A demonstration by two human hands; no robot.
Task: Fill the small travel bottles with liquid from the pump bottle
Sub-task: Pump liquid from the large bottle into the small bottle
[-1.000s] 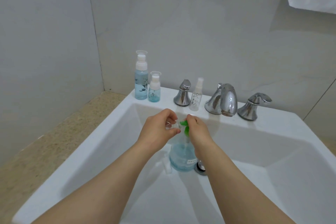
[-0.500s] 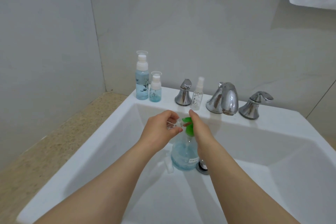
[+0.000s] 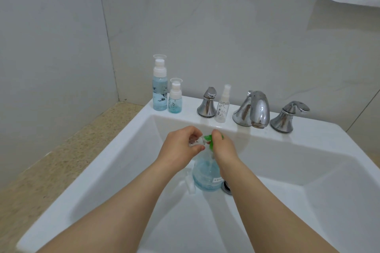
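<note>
A clear pump bottle (image 3: 205,174) of blue liquid with a green pump head (image 3: 210,139) stands in the white sink basin (image 3: 287,170) by the drain. My right hand (image 3: 223,146) rests over the green pump head, covering most of it. My left hand (image 3: 181,146) grips a small clear travel bottle (image 3: 196,141), its mouth held against the green nozzle. On the sink's back ledge stand a tall blue-filled travel bottle (image 3: 160,90), a shorter blue-filled one (image 3: 175,99), and a clear spray bottle (image 3: 223,106).
Chrome tap handles (image 3: 207,103) (image 3: 287,116) and a spout (image 3: 255,110) line the back ledge. A small white cap part (image 3: 190,185) lies in the basin left of the pump bottle. The drain (image 3: 226,187) is beside it. A speckled counter (image 3: 51,166) lies left; towels hang above.
My right hand has settled lower over the green pump head, hiding more of it. The left hand keeps the small bottle at the nozzle.
</note>
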